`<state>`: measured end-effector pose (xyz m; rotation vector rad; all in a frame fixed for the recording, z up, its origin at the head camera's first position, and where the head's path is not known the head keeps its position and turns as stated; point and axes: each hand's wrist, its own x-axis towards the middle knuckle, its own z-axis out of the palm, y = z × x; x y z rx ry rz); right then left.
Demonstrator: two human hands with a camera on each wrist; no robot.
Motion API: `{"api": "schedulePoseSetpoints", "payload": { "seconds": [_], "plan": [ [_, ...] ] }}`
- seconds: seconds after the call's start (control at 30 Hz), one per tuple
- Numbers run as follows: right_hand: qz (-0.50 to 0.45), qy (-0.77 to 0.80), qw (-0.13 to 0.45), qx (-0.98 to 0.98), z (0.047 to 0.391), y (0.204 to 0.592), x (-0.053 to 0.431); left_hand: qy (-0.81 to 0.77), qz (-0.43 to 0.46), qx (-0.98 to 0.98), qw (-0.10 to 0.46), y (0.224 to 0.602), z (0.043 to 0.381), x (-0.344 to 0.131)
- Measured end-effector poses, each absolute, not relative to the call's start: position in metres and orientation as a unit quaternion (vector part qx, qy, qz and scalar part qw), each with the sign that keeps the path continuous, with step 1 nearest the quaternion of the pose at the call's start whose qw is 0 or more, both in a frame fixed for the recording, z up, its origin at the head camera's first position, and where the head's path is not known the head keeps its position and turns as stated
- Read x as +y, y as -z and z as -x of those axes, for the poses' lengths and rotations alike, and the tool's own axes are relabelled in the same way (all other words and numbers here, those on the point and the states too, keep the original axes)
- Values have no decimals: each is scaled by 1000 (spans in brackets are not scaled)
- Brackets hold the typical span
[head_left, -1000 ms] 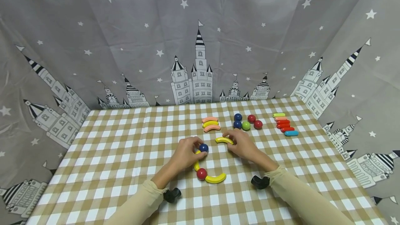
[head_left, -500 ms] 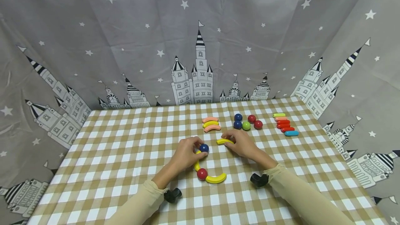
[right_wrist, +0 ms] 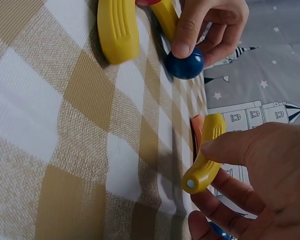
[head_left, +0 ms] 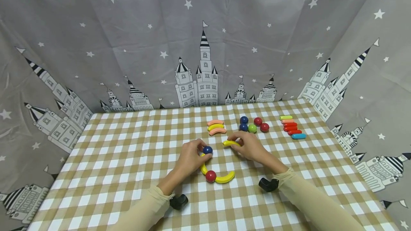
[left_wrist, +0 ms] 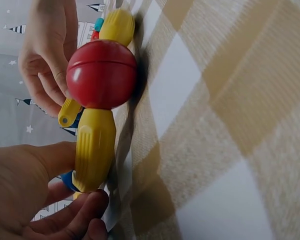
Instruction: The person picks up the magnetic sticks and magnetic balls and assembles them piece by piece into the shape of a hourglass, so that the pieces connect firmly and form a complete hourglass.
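Note:
My left hand (head_left: pixel 190 155) pinches a dark blue ball (head_left: pixel 207 149) between thumb and fingers. From that ball runs a joined chain: a yellow curved rod (left_wrist: pixel 94 145), a red ball (head_left: pixel 211 176) and a second yellow curved rod (head_left: pixel 226 178). Together they make a hook shape, low over the checked cloth. My right hand (head_left: pixel 252 147) grips another yellow curved rod (right_wrist: pixel 205 165) by thumb and fingers, a short gap to the right of the blue ball. A round silvery disc shows in this rod's near end in the right wrist view.
Behind the hands lie stacked curved rods (head_left: pixel 216 126), orange and yellow. Several blue, red and green balls (head_left: pixel 252 128) sit right of them. Short straight rods (head_left: pixel 290 127) line up farther right. A grey castle-print curtain (head_left: pixel 144 45) hangs along the table's back edge.
The red ball and the yellow rod beyond it have swung slightly right and away from me, while my left hand stays on the blue ball. The right hand's rod has tilted a little.

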<state>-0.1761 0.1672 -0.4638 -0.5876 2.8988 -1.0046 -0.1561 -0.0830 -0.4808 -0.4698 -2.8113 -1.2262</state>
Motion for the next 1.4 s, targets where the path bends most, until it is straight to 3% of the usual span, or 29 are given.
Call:
{"api": "schedulePoseSetpoints", "payload": {
  "seconds": [0.63,1.4],
  "plan": [
    [194,379,75,902,173,467,156,409,144,-901,22,481,155,-82],
    [202,349,72,912,173,471,135,397,168,-902,12,480,158,-85]
  ]
}}
